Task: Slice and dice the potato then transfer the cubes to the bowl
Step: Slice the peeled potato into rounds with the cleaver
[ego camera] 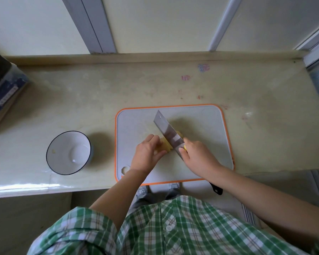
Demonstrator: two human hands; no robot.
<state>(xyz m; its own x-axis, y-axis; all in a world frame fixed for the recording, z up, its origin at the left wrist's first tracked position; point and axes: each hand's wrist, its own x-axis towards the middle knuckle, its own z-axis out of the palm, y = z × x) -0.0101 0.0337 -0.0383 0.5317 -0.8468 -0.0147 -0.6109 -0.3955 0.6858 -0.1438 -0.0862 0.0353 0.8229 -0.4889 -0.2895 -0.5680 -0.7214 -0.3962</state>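
A peeled pale-yellow potato (165,144) lies on the grey cutting board (206,140) with an orange rim. My left hand (147,153) holds the potato from its left side, fingers curled over it, hiding most of it. My right hand (197,157) grips the handle of a cleaver (168,133), whose broad blade slants across the potato, just right of my left fingers. The black handle end sticks out below my right wrist. A white bowl (63,162) with a dark rim stands on the counter left of the board; one small pale bit sits inside it.
The board lies near the front edge of a pale stone counter (99,100). A dark box (4,89) rests at the far left. A wall and window frames rise behind the counter. Faint coloured marks dot the counter behind the board.
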